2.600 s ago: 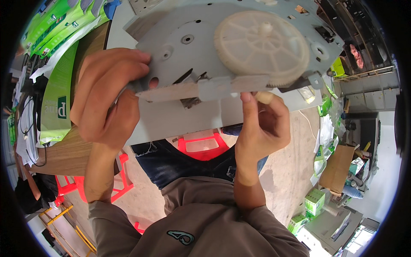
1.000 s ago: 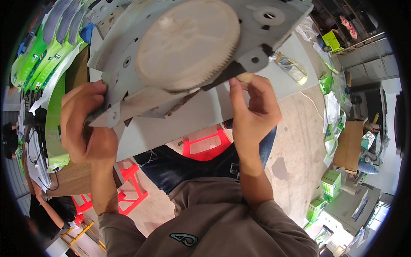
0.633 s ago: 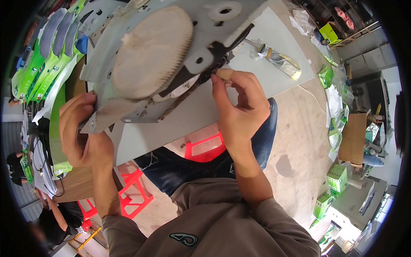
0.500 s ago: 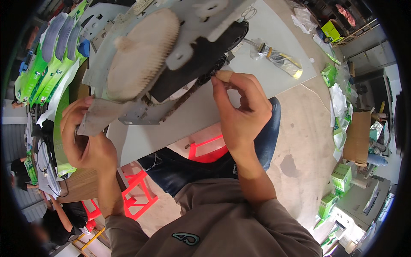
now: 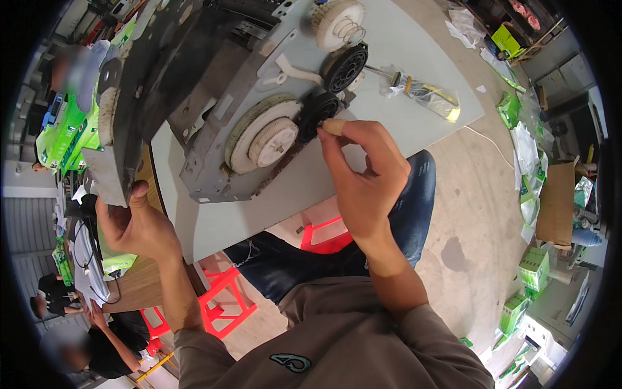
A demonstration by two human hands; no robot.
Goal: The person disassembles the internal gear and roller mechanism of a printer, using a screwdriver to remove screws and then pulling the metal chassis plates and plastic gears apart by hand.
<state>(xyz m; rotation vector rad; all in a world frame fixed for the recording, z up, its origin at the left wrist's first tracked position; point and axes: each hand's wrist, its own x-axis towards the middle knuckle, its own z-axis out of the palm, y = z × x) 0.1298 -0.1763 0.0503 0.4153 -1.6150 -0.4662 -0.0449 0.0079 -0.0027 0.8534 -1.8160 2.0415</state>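
While the grey metal chassis [image 5: 214,123] stands tipped up on its side over the near-left part of the pale grey worktop [image 5: 414,84], its gear-bearing face looks toward the person's right, and that is the side the right hand [image 5: 363,175] works from. The long axis of the chassis runs from the near-left corner of the worktop up toward its far edge, so the gears lie in a slanting row along it: a large cream gear [image 5: 262,139] lowest, then a small black gear [image 5: 317,111], a second black gear [image 5: 345,67] beyond, and a white gear with a wire spring [image 5: 337,23] at the top.

That small black gear lies just up and to the left of the right hand's fingertips [image 5: 334,126], touching or all but touching them. Thumb and forefinger are pressed close together in a fine pinch at the gear's rim; whether they hold a small part between them I cannot tell.

On the other side, the left hand [image 5: 139,223] is closed round the lower left corner of the chassis, thumb up against its edge, steadying it. A clear bag with a yellow-tipped tool [image 5: 424,94] lies well apart toward the worktop's right edge.
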